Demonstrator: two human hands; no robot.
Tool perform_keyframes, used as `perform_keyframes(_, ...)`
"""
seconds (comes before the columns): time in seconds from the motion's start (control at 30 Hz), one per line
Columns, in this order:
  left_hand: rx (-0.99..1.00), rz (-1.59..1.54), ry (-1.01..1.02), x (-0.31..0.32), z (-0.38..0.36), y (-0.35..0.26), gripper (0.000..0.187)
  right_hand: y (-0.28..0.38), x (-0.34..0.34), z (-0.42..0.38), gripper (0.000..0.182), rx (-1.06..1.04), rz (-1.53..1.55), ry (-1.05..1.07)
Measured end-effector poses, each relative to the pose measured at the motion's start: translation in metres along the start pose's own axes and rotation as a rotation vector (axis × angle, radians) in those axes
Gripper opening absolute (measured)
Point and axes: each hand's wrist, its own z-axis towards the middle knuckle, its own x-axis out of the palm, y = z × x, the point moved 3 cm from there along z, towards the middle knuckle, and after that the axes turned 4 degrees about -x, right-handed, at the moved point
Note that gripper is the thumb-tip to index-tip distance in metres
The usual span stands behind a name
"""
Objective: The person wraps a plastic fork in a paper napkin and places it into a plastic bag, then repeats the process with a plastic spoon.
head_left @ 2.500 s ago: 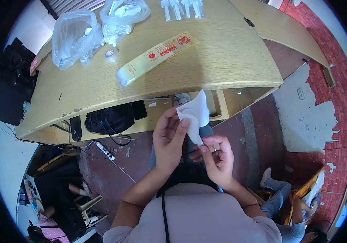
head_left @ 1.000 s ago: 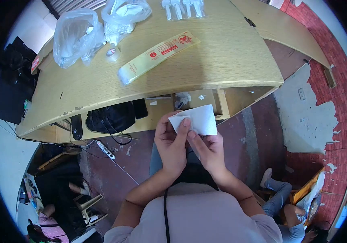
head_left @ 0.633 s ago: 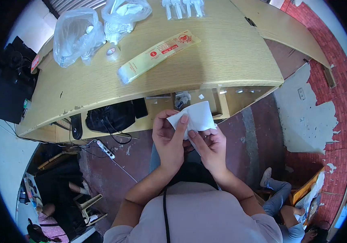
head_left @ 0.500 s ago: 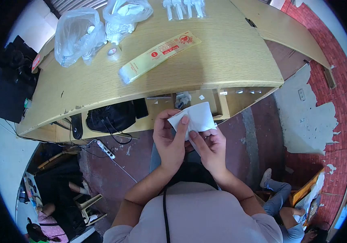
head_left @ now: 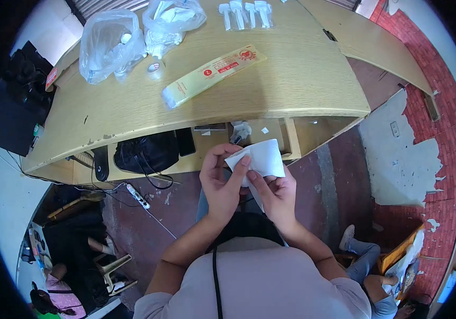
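Note:
A folded piece of thin white paper (head_left: 267, 158) is held between my two hands in front of the desk edge. My left hand (head_left: 221, 183) grips its left side, thumb pressed on the upper face and fingers curled behind. From the right, my right hand (head_left: 275, 195) pinches the lower edge, with the thumb close to the left thumb. The fingers behind the paper are partly hidden. Just beyond the hands is the open desk compartment (head_left: 278, 132), where a crumpled grey-white piece (head_left: 240, 131) and a small white scrap (head_left: 264, 130) lie.
On the desk (head_left: 302, 80) lie a yellow printed packet (head_left: 212, 76), a tape roll (head_left: 155, 69), plastic bags (head_left: 112, 45) and several white plastic pieces (head_left: 245, 15). The compartment holds a black bag (head_left: 145, 154). A power strip (head_left: 138, 196) lies below; people sit at both sides.
The paper has shifted slightly down and right, its upper right corner standing more upright. Both hands keep their hold. The whole view has moved a little.

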Motion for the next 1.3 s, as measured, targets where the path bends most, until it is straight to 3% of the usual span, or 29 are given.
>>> perform_keyframes(0.27, 0.057, 0.049, 0.052, -0.001, 0.006, -0.010, 0.021, 0.002, 0.001, 0.002, 0.025, -0.105, -0.084, 0.032)
perform_keyframes(0.47, 0.166, 0.203, 0.097, -0.001, 0.008, -0.020, 0.017, -0.001, -0.001, 0.002, 0.024, -0.073, -0.059, 0.027)
perform_keyframes(0.6, 0.081, 0.162, 0.115, 0.002, 0.011, -0.030, 0.017, 0.002, 0.000, 0.004, 0.023, -0.057, -0.051, 0.024)
perform_keyframes(0.7, 0.115, 0.220, 0.171, -0.003, 0.015, -0.027, 0.020, 0.001, -0.002, 0.004, 0.022, -0.035, -0.040, 0.005)
perform_keyframes(0.77, 0.215, 0.419, 0.253, -0.007, 0.017, -0.027, 0.026, 0.001, -0.002, 0.004, 0.023, -0.059, -0.067, 0.001)
perform_keyframes(0.9, 0.276, 0.464, 0.248, 0.001, 0.019, -0.049, 0.026, 0.001, -0.003, 0.003, 0.022, -0.063, -0.082, -0.006)
perform_keyframes(0.97, 0.208, 0.412, 0.114, 0.003, 0.019, -0.060, 0.023, 0.004, -0.004, 0.003, 0.022, -0.067, -0.031, -0.025)
perform_keyframes(1.0, 0.207, 0.411, 0.115, -0.002, 0.018, -0.058, 0.023, 0.004, -0.005, 0.003, 0.022, -0.066, -0.032, -0.026)
perform_keyframes(1.07, 0.114, 0.476, 0.303, -0.010, 0.014, -0.044, 0.021, 0.006, -0.007, 0.005, 0.021, -0.086, -0.059, -0.018)
perform_keyframes(1.3, -0.068, 0.197, 0.238, -0.011, 0.003, -0.019, 0.018, 0.007, -0.003, 0.003, 0.022, -0.135, -0.120, 0.004)
